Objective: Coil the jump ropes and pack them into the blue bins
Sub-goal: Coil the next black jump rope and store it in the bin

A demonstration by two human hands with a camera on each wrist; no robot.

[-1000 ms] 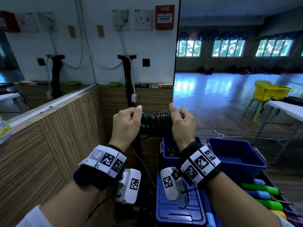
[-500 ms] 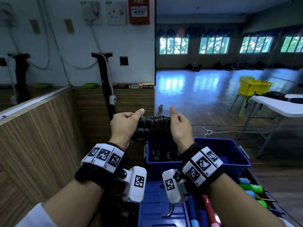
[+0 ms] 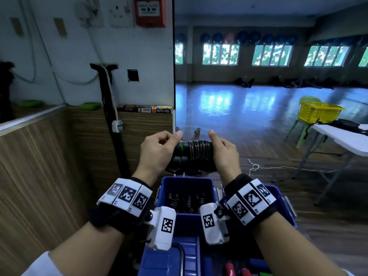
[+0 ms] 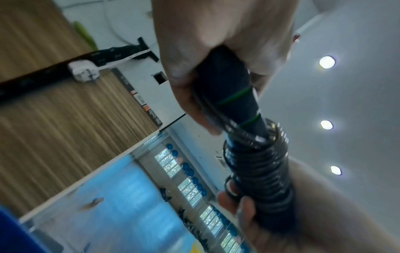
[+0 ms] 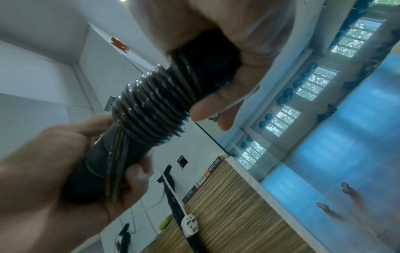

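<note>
A black jump rope point(image 3: 194, 154) lies level between both hands, its cord wound in tight coils around two black handles with green rings point(image 4: 257, 169) point(image 5: 149, 106). My left hand point(image 3: 159, 150) grips the handle end with the green rings point(image 4: 207, 56) point(image 5: 65, 171). My right hand point(image 3: 224, 154) grips the other end, where the coils run under its fingers point(image 5: 218, 56) point(image 4: 259, 214). Just below and nearer to me stands a blue bin point(image 3: 169, 188) that holds several coiled black ropes point(image 3: 187, 202).
A second blue bin point(image 3: 286, 212) sits to the right of the first, and a blue lid point(image 3: 169, 259) lies at the bottom. A wood-panelled wall point(image 3: 49, 166) runs along the left. A white folding table point(image 3: 342, 140) and a yellow basket point(image 3: 318, 112) stand at right.
The view has swung right and down, so the bin with coiled ropes now lies below the hands. Both hands keep their grip on the wound rope.
</note>
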